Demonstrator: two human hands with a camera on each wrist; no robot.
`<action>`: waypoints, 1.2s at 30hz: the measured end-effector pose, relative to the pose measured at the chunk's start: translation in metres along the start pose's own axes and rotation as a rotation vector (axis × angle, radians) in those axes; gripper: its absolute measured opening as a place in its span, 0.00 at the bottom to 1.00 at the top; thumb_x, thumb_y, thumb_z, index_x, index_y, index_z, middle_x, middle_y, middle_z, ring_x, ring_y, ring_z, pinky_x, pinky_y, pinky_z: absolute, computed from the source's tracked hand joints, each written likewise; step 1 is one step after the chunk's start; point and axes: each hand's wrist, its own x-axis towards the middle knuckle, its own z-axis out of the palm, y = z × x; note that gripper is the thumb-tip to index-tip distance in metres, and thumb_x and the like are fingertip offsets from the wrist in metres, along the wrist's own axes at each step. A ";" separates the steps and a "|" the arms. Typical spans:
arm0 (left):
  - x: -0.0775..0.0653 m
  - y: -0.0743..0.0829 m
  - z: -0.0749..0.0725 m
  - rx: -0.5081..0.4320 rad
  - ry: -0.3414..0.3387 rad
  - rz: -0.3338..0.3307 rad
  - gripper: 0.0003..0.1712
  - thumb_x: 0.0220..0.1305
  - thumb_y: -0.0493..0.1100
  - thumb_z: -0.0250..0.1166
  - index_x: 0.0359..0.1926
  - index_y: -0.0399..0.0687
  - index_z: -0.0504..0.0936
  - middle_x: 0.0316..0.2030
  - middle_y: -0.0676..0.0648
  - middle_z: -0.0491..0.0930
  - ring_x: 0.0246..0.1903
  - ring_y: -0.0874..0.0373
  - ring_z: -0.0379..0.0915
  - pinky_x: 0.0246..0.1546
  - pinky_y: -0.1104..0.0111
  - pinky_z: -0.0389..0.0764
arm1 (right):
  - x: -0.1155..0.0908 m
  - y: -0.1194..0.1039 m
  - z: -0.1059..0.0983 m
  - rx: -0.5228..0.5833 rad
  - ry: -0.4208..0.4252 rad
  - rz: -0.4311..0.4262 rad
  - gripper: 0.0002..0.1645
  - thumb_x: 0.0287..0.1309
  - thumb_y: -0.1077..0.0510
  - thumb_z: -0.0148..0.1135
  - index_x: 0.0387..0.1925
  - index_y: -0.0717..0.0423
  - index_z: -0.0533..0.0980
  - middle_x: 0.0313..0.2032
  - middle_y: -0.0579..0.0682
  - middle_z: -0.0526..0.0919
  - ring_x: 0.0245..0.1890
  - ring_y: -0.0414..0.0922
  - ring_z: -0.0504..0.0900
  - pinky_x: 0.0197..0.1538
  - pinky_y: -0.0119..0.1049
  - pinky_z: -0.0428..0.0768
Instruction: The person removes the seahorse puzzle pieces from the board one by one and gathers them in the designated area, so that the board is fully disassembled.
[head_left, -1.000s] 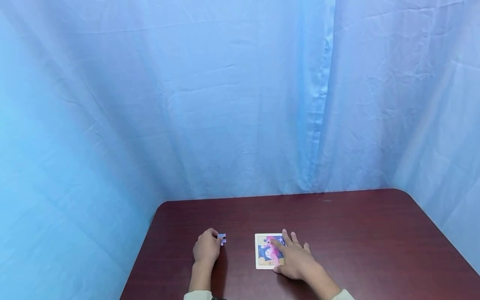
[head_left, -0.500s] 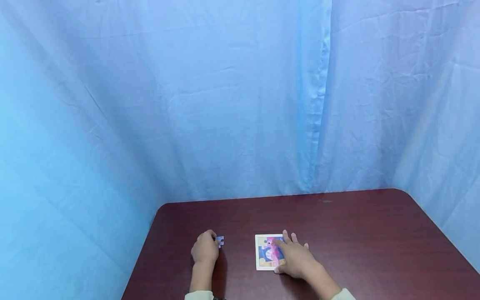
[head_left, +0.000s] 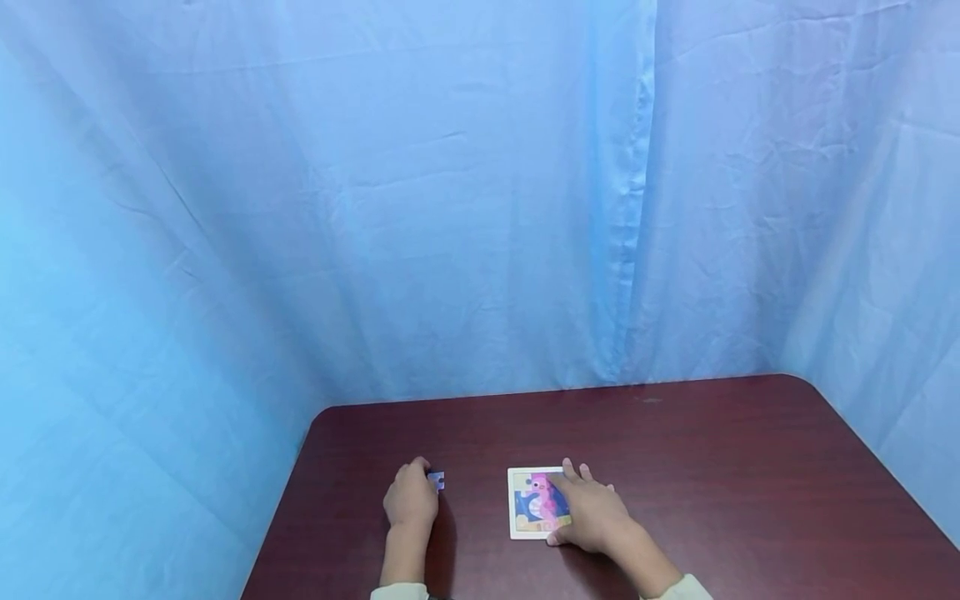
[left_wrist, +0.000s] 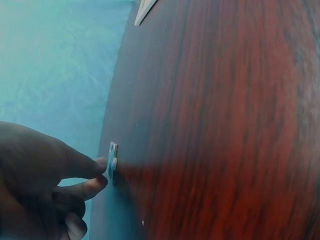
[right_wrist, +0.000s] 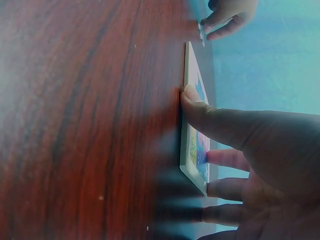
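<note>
My left hand (head_left: 411,497) pinches a small blue jigsaw piece (head_left: 437,480) between thumb and fingertip, at the left of the table. In the left wrist view the jigsaw piece (left_wrist: 112,161) stands on edge, close over the tabletop. My right hand (head_left: 595,510) rests spread over the right side of a square jigsaw puzzle (head_left: 513,504) with a white frame and a pink seahorse picture. Its thumb (right_wrist: 194,102) lies on the near frame edge, while the fairly straight fingers reach over the picture and far corner. The hand hides the puzzle's right part.
The dark red-brown wooden table (head_left: 712,467) has a rounded far edge. Light blue curtains (head_left: 480,208) hang behind it and along both sides. A hand's width or more of tabletop lies between the piece and the puzzle.
My left hand has shifted the piece slightly left, and less of it shows past the fingers. My right index finger has drawn back a little from the seahorse's head; the puzzle stays in place.
</note>
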 end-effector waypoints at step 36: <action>-0.053 0.076 0.034 -0.090 -0.158 0.455 0.14 0.64 0.46 0.76 0.46 0.44 0.92 0.33 0.53 0.78 0.26 0.65 0.69 0.28 0.66 0.74 | 0.001 0.000 -0.001 0.014 0.003 0.017 0.55 0.35 0.43 0.90 0.64 0.62 0.77 0.76 0.70 0.67 0.76 0.71 0.67 0.64 0.81 0.67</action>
